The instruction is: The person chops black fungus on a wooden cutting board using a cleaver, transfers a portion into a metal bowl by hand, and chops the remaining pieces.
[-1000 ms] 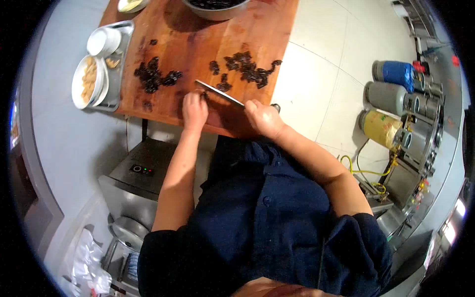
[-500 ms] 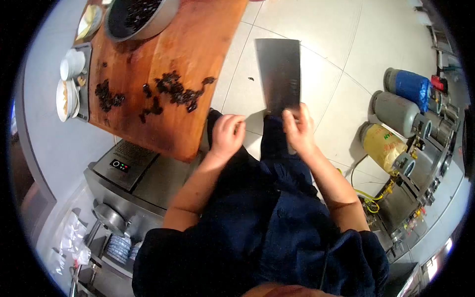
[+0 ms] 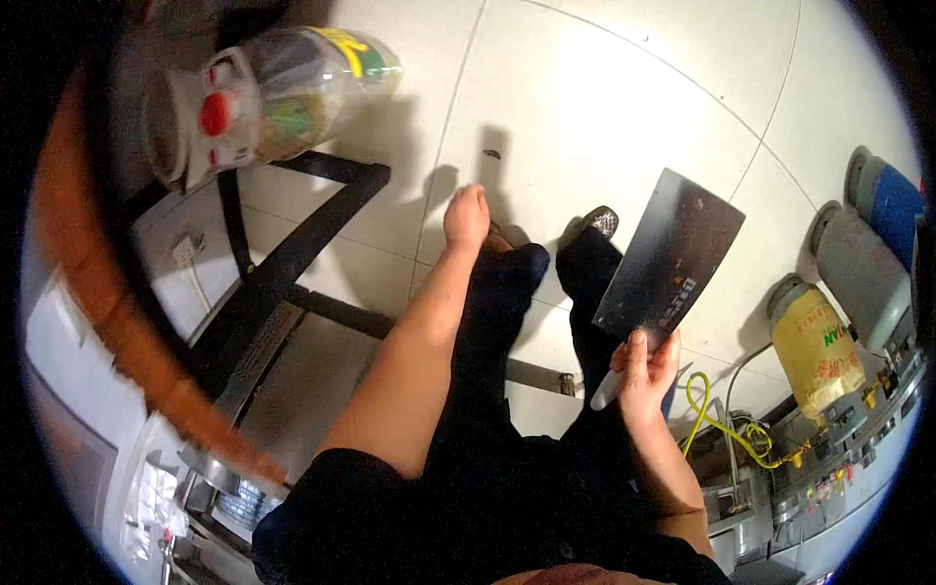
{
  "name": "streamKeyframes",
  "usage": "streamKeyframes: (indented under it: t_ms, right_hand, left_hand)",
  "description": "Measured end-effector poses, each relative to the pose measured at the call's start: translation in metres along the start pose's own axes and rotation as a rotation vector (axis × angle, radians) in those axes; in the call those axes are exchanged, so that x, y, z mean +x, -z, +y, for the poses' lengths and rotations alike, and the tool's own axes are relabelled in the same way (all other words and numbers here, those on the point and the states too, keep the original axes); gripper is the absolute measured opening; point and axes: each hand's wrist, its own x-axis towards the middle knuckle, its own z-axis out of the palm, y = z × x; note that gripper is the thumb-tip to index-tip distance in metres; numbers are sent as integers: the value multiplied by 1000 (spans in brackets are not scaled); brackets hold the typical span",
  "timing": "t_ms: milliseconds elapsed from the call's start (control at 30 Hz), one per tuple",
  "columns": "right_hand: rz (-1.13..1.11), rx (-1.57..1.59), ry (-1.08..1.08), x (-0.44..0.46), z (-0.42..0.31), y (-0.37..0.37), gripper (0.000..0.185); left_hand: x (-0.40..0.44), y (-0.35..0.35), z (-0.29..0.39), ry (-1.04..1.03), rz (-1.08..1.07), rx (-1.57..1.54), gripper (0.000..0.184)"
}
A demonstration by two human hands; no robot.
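Observation:
My right hand (image 3: 648,370) is wrapped round the handle of a wide cleaver (image 3: 673,258), held to the right of my legs with its dark blade angled up and to the right. Stretched forward over the floor, my left hand (image 3: 466,219) appears closed, its fingers curled mostly out of sight, and nothing shows in it. Just beyond it a small dark piece (image 3: 491,154) lies on the pale floor tiles (image 3: 585,107), apart from the fingers.
At the left, the wooden table's edge (image 3: 146,366) rises over a black metal frame (image 3: 322,224). A large clear plastic jug (image 3: 302,93) with a red cap is beyond it. Gas cylinders, one in a yellow cover (image 3: 819,341), and a yellow hose (image 3: 717,419) line the right.
The view has dropped and shifted below the tabletop, so the dark pieces on it are out of sight. My left hand has reached forward toward the floor. The cleaver has tilted to the right.

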Motion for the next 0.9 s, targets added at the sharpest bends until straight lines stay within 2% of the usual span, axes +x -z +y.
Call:
streamKeyframes:
  t_ms: [33,67,133,267,300,333,367,400,467,533,567,633,667,700,733,767,800,833,900]
  right_hand:
    - [-7,-76,9,12,19,4,16]
    - [-12,-18,-58,17,31,8,17]
    - [-2,-18,-110,35,53,20,17]
    - [56,73,-181,53,80,33,17]
    - [32,-16,-133,55,89,41,18]
    - [116,64,-206,56,83,37,20]
    - [88,75,-175,61,85,35,21]
    - [54,90,-146,64,87,34,23]
    - [32,41,-117,59,90,33,27]
    - [-3,39,-88,51,79,33,32]
    - [4,61,-89,45,67,28,29]
    - [9,94,-88,26,36,14,23]
    - [-13,71,-69,17,23,9,25]
    - [-36,44,-47,5,12,6,28]
    - [-62,16,-26,-8,0,1,31]
    - [-66,-13,-2,-22,-17,-8,31]
    - [-68,-26,36,-47,-33,-25,31]
    - [-76,-28,59,-58,-48,-28,30]
    - [-120,14,94,-77,-82,-42,24]
  left_hand:
    - [20,-26,-10,4,8,-25,24]
    - [37,-48,-18,8,18,-53,30]
    - [64,-67,-5,-17,-28,0,37]
    - [106,-106,-13,-129,-35,184,33]
    - [112,-107,-9,-113,-79,233,30]
    - [115,-108,-6,-97,-121,282,27]
    - [127,-121,-15,94,-127,85,21]
    - [130,-125,-15,35,-152,175,21]
    - [122,-113,-12,-78,-192,375,22]
    - [104,-108,-8,-73,-134,239,21]
    - [86,-95,7,3,-155,119,19]
    - [51,-81,21,45,-69,-147,12]
    - [31,-68,31,51,-12,-298,9]
    - [12,-57,42,123,9,-321,7]
    - [-11,-36,51,102,32,-378,7]
    - [-36,-16,54,60,33,-572,8]
    - [-59,14,44,49,-29,-621,9]
    - [-82,13,43,-14,96,-576,9]
    - [-136,80,57,50,-21,-653,10]
